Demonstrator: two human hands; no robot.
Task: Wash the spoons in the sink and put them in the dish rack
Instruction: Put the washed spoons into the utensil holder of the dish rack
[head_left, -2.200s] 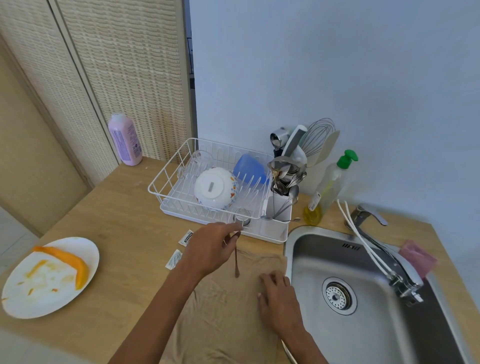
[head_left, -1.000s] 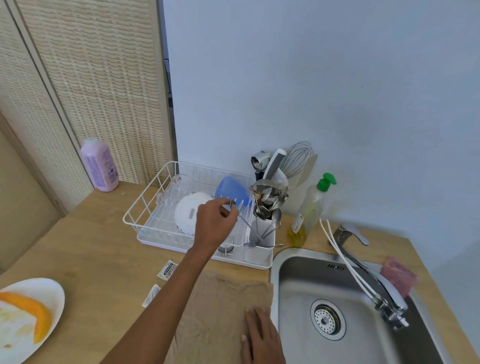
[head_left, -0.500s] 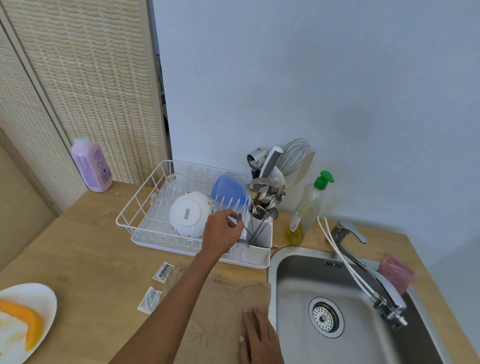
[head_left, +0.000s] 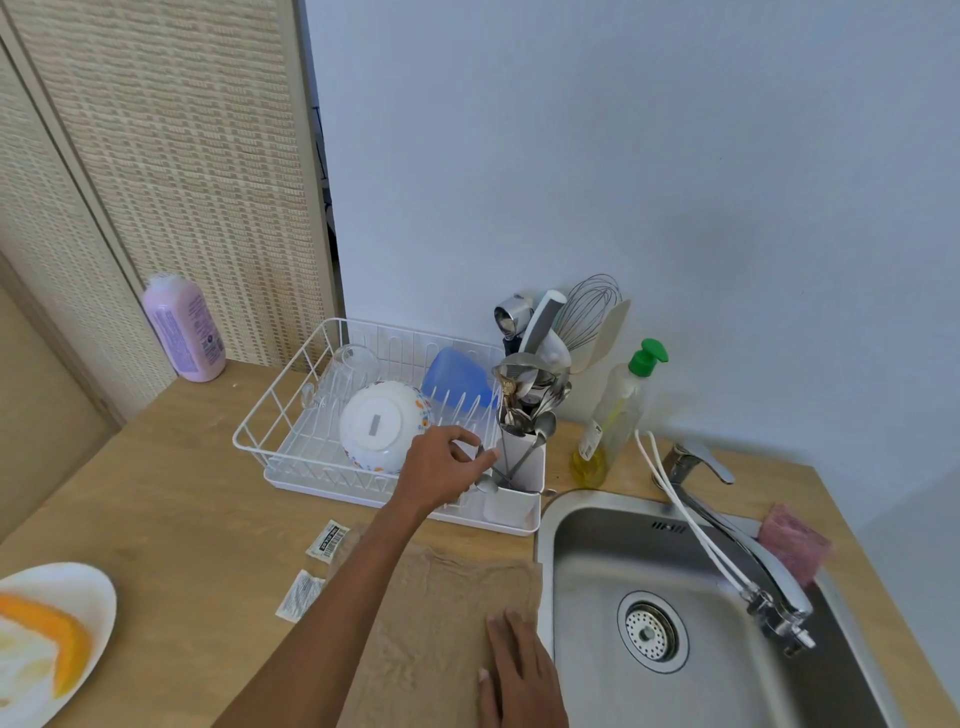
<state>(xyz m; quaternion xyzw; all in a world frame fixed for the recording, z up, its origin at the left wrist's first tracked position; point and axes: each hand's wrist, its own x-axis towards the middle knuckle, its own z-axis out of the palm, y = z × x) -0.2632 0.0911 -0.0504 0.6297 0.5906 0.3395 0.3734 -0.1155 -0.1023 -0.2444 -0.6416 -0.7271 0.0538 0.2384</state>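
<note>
- Left hand (head_left: 439, 470) at the dish rack (head_left: 270, 431); fingers loosely spread; whether they pinch the spoon (head_left: 487, 485), I cannot tell
- Spoon sits low beside the crowded cutlery holder (head_left: 522, 462); let go there, it could slide onto the counter (head_left: 182, 519)
- Right hand (head_left: 522, 675) flat on the cloth (head_left: 431, 623); fingers straight, empty

Spoon reaches dish rack (head_left: 332, 486)
Left hand (head_left: 436, 467) has carried the spoon (head_left: 487, 484) from the cloth (head_left: 441, 597) to the cutlery holder (head_left: 525, 467).
</note>
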